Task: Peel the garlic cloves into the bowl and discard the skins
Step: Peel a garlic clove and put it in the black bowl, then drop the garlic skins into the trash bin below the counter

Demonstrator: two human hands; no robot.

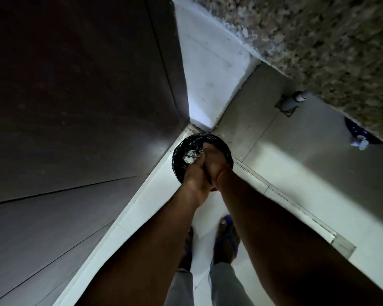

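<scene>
Both hands reached down together over a small round bin [179, 164] lined with a black bag, standing on the pale floor [296, 195] in the corner between a dark cabinet [75, 107] and a white wall [208, 62]. The left hand [194, 175] and right hand [215, 162] were pressed side by side above the bin's mouth. A white clump of garlic skins [191, 156] sat at the left fingertips, over the bin's opening; whether it was pinched or already loose could not be told. The right hand's grip was turned away, so its state could not be told either. A speckled stone bench [318, 40] edge ran along the upper right. Feet in blue sandals [227, 237] stood below.
</scene>
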